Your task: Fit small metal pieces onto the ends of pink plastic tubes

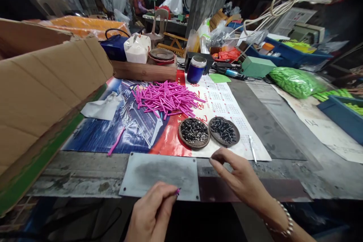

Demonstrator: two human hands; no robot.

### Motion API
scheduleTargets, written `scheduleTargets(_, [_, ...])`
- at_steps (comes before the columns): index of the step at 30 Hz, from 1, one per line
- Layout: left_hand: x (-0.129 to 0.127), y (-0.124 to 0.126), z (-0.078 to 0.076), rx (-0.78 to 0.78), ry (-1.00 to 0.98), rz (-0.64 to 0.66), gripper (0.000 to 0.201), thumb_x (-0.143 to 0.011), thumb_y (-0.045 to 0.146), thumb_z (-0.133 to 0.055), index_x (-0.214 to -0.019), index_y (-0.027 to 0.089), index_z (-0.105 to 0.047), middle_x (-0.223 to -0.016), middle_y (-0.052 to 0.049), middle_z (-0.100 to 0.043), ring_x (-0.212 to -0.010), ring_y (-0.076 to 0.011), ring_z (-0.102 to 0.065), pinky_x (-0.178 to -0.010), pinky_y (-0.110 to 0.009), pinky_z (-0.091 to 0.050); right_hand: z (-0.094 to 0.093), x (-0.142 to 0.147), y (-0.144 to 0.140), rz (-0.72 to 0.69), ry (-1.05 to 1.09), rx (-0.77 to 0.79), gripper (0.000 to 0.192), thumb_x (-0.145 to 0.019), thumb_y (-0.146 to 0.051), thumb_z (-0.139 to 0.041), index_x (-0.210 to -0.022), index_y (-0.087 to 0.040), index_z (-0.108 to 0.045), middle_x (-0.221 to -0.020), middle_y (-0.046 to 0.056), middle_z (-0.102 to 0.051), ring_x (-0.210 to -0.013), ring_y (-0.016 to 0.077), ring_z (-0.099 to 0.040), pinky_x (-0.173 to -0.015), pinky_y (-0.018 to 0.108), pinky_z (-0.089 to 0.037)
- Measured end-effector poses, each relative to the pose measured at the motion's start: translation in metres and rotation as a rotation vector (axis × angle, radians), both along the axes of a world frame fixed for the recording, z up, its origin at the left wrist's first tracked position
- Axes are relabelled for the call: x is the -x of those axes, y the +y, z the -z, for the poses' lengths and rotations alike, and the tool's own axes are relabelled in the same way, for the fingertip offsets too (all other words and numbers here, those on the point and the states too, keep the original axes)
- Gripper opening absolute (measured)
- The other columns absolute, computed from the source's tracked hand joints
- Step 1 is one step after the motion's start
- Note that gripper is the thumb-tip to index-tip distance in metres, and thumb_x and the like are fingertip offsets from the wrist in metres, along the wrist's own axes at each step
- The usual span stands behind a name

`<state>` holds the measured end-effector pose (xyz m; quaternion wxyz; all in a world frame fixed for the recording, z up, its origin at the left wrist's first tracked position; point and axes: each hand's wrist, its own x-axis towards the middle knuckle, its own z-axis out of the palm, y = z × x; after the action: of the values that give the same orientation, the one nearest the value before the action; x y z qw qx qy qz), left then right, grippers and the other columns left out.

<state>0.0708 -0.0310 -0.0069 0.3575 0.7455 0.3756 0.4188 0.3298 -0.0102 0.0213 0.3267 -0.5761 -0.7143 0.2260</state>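
My left hand (pixel 154 210) is closed over the front edge of the metal plate (pixel 181 164). Between its thumb and forefinger sits a magenta plastic stick (pixel 177 191); only its dark-tipped end shows. My right hand (pixel 238 174), thumb and forefinger pinched together, hovers just right of the plate, below two round dishes. Whatever that pinch may hold is too small to make out. Small dark metal rings or nuts fill the left dish (pixel 193 146), and dark screw-like pins lie in the right dish (pixel 236 141). Behind them spreads a heap of magenta sticks (pixel 170 100).
A large cardboard box (pixel 53 87) blocks the left side. One stray magenta stick (pixel 116 141) lies on the poster, and a white pen (pixel 252 149) is at the right. A blue mug (pixel 196 71) stands behind the heap. A bag of green pieces (pixel 296 81) sits far right.
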Motion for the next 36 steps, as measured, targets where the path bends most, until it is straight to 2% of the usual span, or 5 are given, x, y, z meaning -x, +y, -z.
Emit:
scheduleTargets(6, [0.004,0.006,0.009,0.088,-0.025,-0.072,0.012,-0.099,0.019,-0.055,-0.099,0.024,-0.066,-0.078,0.002,-0.067,-0.057,-0.0108,-0.06,-0.054,-0.017,-0.052,0.013,-0.014,0.024,-0.023,-0.356,-0.038,0.013,-0.1,-0.019,-0.049,-0.094,-0.019,-0.061,-0.088,0.007,-0.065,-0.08,0.0219,-0.064,-0.069,0.034,-0.052])
scheduleTargets(13, [0.004,0.007,0.017,0.092,-0.055,-0.094,0.012,-0.099,0.022,-0.057,-0.1,0.024,-0.069,-0.081,0.001,-0.07,-0.056,-0.0108,-0.06,-0.057,-0.018,-0.054,0.016,-0.016,0.031,-0.055,-0.465,-0.064,0.016,-0.101,-0.016,-0.048,-0.101,-0.017,-0.064,-0.099,0.01,-0.066,-0.092,0.0244,-0.065,-0.08,0.038,-0.054])
scheduleTargets(19, [0.001,0.004,0.017,0.193,-0.092,-0.115,0.012,-0.097,0.023,-0.059,-0.094,0.023,-0.07,-0.079,0.0,-0.069,-0.061,-0.0124,-0.062,-0.058,-0.017,-0.051,0.015,-0.012,0.044,-0.084,-0.57,-0.051,0.012,-0.097,-0.017,-0.059,-0.106,-0.016,-0.066,-0.107,0.012,-0.068,-0.098,0.0288,-0.065,-0.084,0.044,-0.051])
scheduleTargets(29, [0.002,0.011,0.013,0.106,-0.048,-0.069,0.014,-0.095,0.014,-0.058,-0.095,0.023,-0.069,-0.077,0.001,-0.069,-0.056,-0.0097,-0.061,-0.055,-0.014,-0.05,0.0,-0.01,0.058,-0.149,-0.685,0.03,0.008,-0.096,-0.021,-0.063,-0.095,-0.016,-0.069,-0.105,0.011,-0.067,-0.097,0.0277,-0.063,-0.082,0.041,-0.046])
scheduleTargets(36, [0.003,0.005,0.024,0.117,-0.063,-0.084,0.014,-0.097,0.015,-0.057,-0.099,0.023,-0.068,-0.08,0.0,-0.067,-0.063,-0.0114,-0.064,-0.059,-0.015,-0.05,-0.001,-0.013,0.061,-0.153,-0.701,0.074,0.011,-0.097,-0.023,-0.064,-0.09,-0.016,-0.068,-0.104,0.011,-0.067,-0.097,0.0271,-0.064,-0.082,0.039,-0.045])
